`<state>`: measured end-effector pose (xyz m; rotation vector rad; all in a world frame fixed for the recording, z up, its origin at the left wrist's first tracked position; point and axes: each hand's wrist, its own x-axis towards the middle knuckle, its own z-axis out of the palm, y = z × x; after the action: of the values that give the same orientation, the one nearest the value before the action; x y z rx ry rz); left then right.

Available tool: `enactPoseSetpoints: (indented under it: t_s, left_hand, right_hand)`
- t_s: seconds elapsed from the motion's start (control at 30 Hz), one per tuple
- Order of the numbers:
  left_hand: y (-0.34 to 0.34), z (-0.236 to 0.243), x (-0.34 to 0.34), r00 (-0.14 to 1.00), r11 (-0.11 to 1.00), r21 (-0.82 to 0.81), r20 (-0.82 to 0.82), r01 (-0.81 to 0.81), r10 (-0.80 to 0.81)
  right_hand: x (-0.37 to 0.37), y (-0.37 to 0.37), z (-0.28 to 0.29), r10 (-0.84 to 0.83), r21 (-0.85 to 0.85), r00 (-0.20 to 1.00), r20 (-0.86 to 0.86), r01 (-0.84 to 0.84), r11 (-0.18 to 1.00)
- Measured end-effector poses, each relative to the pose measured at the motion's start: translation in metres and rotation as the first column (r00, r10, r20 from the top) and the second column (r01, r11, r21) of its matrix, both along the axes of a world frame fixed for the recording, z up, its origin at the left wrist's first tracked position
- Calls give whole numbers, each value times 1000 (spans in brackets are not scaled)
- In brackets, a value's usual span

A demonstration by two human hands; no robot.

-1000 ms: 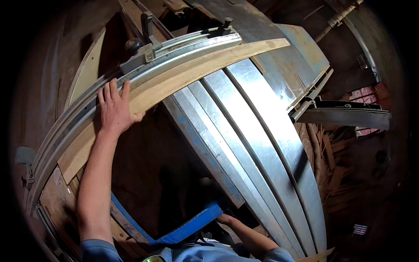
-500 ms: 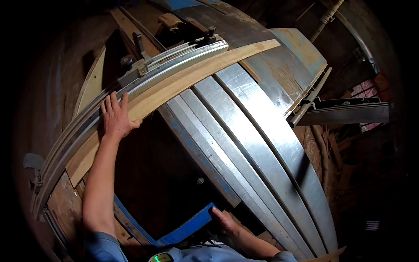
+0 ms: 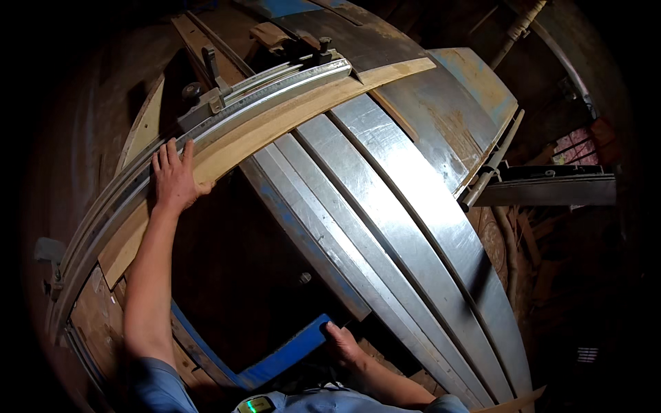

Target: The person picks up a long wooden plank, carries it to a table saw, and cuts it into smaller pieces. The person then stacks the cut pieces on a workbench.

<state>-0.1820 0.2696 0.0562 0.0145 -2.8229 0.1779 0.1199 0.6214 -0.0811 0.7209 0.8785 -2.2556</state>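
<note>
My left hand [image 3: 176,180] lies across a long, pale wooden board [image 3: 275,133], its fingers over the top near the fence and its thumb at the board's near edge. The board runs along a long metal fence [image 3: 275,92] with a scale on it. Low in the middle, my right hand [image 3: 346,346] is closed round the end of a blue metal bar [image 3: 286,354], thumb on top. The fingers below the bar are hidden. Beneath the board's right part stretches a shiny, grooved metal table [image 3: 385,199].
Black clamps [image 3: 210,65] sit on the fence, and another stop [image 3: 49,251] is at its left end. A narrow wooden strip [image 3: 396,115] lies beyond the board. A worn side panel [image 3: 478,86] and a metal arm [image 3: 551,191] stand right. Wood scraps [image 3: 533,241] lie below.
The fence, board and blue bar have shifted slightly left, both hands along with them. More of the narrow wooden strip shows beyond the board. Each hand keeps its place on what it holds.
</note>
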Motion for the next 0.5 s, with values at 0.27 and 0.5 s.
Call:
enactPoseSetpoints:
  t_s: [0.27, 0.5]
  left_hand:
    - [3, 4, 12, 998, 997, 40, -5, 62, -62]
    - [-30, -31, 58, 990, 965, -256, 143, 54, -18]
  right_hand:
    - [6, 9, -18, 50, 41, 995, -82, -47, 998]
    - [-1, 4, 2, 18, 1, 1000, 26, -18, 1000]
